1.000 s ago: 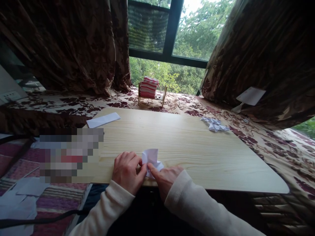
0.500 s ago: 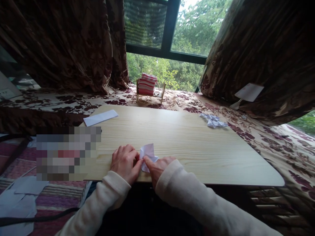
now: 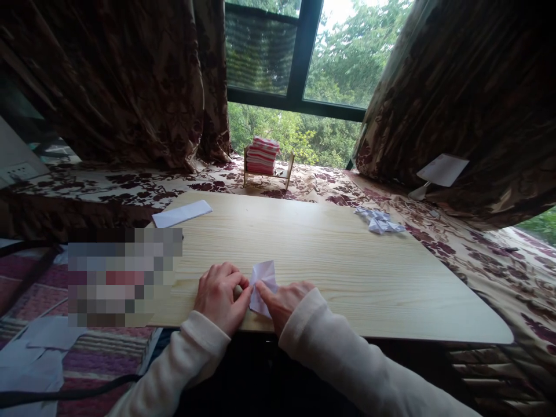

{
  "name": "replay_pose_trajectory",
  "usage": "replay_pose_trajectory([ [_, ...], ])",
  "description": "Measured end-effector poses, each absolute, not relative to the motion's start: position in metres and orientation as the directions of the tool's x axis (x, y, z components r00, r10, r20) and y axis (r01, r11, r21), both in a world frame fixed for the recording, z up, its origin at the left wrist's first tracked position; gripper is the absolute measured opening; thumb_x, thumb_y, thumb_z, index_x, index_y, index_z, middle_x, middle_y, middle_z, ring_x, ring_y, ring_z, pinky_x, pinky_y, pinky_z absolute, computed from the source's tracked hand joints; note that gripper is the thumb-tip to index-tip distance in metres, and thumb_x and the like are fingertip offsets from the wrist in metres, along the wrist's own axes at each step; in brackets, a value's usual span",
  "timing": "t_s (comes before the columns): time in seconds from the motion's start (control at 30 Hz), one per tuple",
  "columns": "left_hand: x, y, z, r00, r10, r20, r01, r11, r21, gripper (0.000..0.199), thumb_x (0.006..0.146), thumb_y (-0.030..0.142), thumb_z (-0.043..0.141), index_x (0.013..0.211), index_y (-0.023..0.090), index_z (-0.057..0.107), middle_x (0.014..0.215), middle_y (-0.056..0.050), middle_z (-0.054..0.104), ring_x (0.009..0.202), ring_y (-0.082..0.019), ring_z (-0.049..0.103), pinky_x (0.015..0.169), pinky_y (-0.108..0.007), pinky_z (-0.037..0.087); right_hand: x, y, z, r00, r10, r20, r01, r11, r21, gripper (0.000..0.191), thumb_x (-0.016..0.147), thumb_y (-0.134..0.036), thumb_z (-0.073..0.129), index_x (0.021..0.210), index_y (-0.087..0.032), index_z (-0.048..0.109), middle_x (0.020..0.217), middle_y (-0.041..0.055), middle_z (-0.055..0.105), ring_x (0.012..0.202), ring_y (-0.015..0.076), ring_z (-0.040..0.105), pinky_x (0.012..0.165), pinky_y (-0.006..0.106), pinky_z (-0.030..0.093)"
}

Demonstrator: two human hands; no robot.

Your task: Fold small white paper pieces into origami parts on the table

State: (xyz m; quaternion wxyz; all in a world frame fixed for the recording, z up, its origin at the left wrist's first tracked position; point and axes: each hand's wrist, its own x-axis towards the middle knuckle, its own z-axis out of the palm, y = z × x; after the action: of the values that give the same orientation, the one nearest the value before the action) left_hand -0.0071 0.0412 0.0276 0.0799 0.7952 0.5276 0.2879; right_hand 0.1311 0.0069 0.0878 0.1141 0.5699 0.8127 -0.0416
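A small piece of folded white paper [image 3: 264, 273] lies at the near edge of the wooden table [image 3: 347, 272], between both hands. My left hand [image 3: 222, 295] pinches its left edge between thumb and curled fingers. My right hand [image 3: 289, 301] is on its right side, the thumb pressed onto the paper's middle and the other fingers partly hidden behind the hand and sleeve. Creases show on the upper part of the sheet; its lower part is partly covered by the right hand.
A stack of white paper strips [image 3: 182, 214] lies at the table's far left. Several folded paper pieces [image 3: 379, 220] are heaped at the far right. Behind the table, a small wooden rack [image 3: 288, 174] holds striped cloths [image 3: 262, 156]. A white lamp [image 3: 443, 169] stands at right.
The paper's right flap has been opened out flatter under my right thumb. My left hand keeps its hold on the left edge. The whole view has shifted slightly.
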Motion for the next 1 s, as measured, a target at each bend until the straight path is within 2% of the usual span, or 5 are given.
replay_pose_trajectory([
  [0.17,-0.008,0.036,0.028,0.271,0.870,0.411,0.791,-0.445,0.420,0.015,0.075,0.028,0.051,0.063,0.020,0.056,0.076,-0.003,0.054,0.080,-0.021,0.048,0.073,-0.036,0.037,0.124,0.002,0.083,-0.339,0.922,-0.185,0.929,0.359,0.087,0.029,0.084,-0.017,0.038,0.107,-0.015,0.055,0.077,0.0150,0.067,0.069,0.0261,0.065,0.057,0.036,0.047],
  [0.47,-0.009,0.012,0.022,0.274,0.834,0.479,0.857,-0.438,0.272,0.012,0.074,0.032,0.052,0.073,0.021,0.053,0.079,-0.005,0.055,0.083,-0.023,0.050,0.080,-0.040,0.036,0.125,0.002,0.084,-0.362,0.908,-0.212,0.920,0.384,0.074,0.025,0.083,-0.023,0.043,0.102,-0.016,0.056,0.080,0.0140,0.067,0.069,0.0250,0.065,0.057,0.034,0.046],
  [0.6,-0.009,0.014,0.021,0.280,0.834,0.475,0.861,-0.437,0.260,0.012,0.075,0.032,0.051,0.072,0.021,0.053,0.079,-0.005,0.055,0.084,-0.023,0.049,0.080,-0.040,0.036,0.124,0.005,0.091,-0.347,0.902,-0.258,0.918,0.382,0.102,0.022,0.082,-0.025,0.044,0.099,-0.019,0.056,0.076,0.0119,0.068,0.072,0.0245,0.066,0.059,0.034,0.046],
  [0.73,-0.009,0.013,0.021,0.274,0.829,0.487,0.859,-0.439,0.264,0.012,0.075,0.032,0.051,0.072,0.020,0.053,0.079,-0.005,0.054,0.083,-0.023,0.049,0.080,-0.040,0.036,0.121,0.006,0.093,-0.350,0.906,-0.238,0.921,0.380,0.088,0.023,0.075,-0.025,0.051,0.095,-0.016,0.057,0.076,0.0117,0.068,0.071,0.0244,0.065,0.060,0.034,0.046],
  [1.0,-0.010,0.013,0.019,0.293,0.825,0.483,0.851,-0.455,0.263,0.011,0.076,0.031,0.050,0.074,0.020,0.053,0.082,-0.006,0.054,0.084,-0.023,0.048,0.083,-0.042,0.035,0.120,0.004,0.090,-0.384,0.894,-0.231,0.910,0.409,0.070,0.021,0.081,-0.022,0.044,0.096,-0.018,0.058,0.081,0.0108,0.068,0.074,0.0254,0.065,0.061,0.036,0.048],
])
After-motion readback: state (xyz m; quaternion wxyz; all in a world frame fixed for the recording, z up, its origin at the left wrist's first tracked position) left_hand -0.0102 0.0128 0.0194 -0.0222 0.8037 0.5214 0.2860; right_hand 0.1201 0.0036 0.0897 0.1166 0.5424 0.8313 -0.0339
